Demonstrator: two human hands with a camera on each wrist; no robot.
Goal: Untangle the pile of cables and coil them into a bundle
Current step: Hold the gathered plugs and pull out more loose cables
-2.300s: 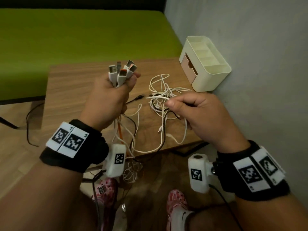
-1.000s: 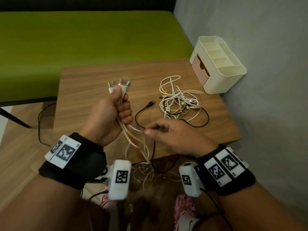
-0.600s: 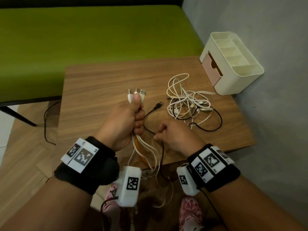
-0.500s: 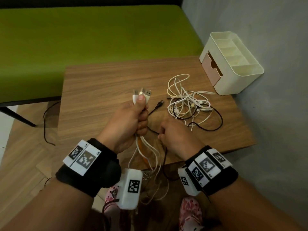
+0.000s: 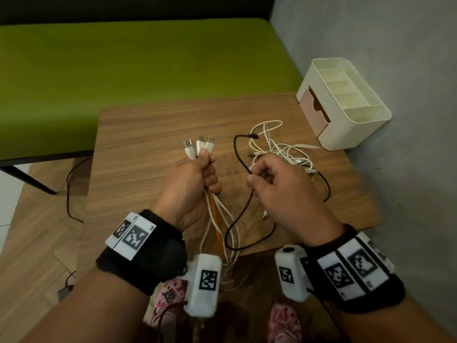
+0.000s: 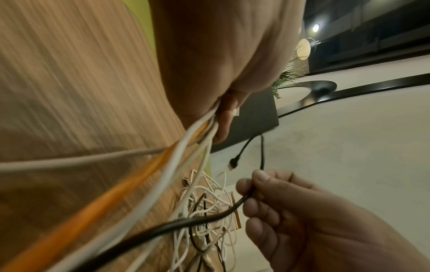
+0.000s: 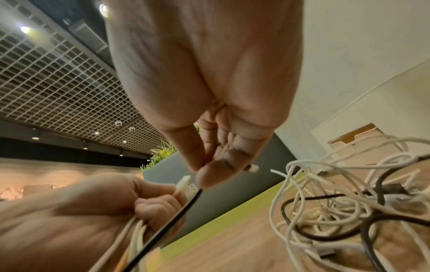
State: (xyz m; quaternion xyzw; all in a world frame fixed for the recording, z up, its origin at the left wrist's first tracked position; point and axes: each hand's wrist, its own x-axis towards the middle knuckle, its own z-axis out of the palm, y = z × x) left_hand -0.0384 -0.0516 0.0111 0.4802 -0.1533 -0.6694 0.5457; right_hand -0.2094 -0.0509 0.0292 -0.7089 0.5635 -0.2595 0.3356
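**Feeding the black cable into the gathered bunch**

My left hand (image 5: 190, 184) grips the white USB plugs (image 5: 199, 147) in a fist; my right hand (image 5: 279, 191) pinches the black cable (image 5: 237, 157) between thumb and forefinger — next, I judge, its plug joins them. The white tangle (image 5: 284, 149) lies on the table (image 5: 148, 134) near the organizer (image 5: 346, 105); open wood lies left.

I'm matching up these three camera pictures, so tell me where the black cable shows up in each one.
Head: the black cable arcs up at centre, pinched by the right hand.
Left wrist: it runs from lower left to the right hand's fingers at lower right.
Right wrist: it slants down from the pinch, lower centre.
Shared landmark: the tangled white cables on the table.
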